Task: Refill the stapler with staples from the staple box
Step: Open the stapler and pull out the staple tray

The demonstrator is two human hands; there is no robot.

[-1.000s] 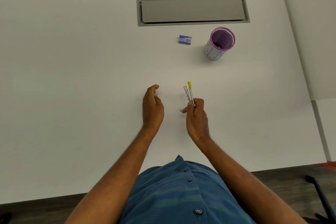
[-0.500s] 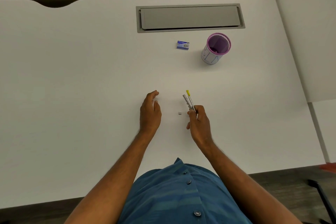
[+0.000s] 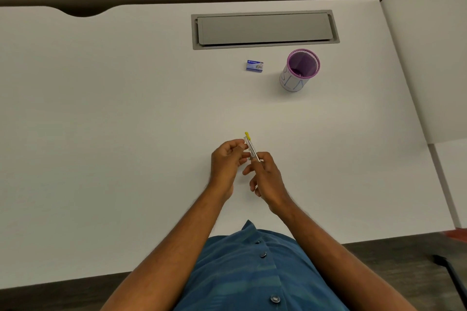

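A small stapler (image 3: 250,145), slim silver metal with a yellow tip, is held above the white desk (image 3: 126,121) in front of me. My right hand (image 3: 266,178) grips its near end. My left hand (image 3: 227,159) has its fingertips pinched against the stapler's left side; whether it holds staples I cannot tell. The staple box (image 3: 254,66), small and blue, lies shut on the desk farther back, well beyond both hands.
A purple mesh pen cup (image 3: 299,69) stands right of the staple box. A grey cable-tray lid (image 3: 265,29) is set into the desk behind them. A white partition (image 3: 429,58) borders the right side.
My left hand has moved right from the desk to the stapler. The small piece that lay on the desk between my hands is no longer in sight.
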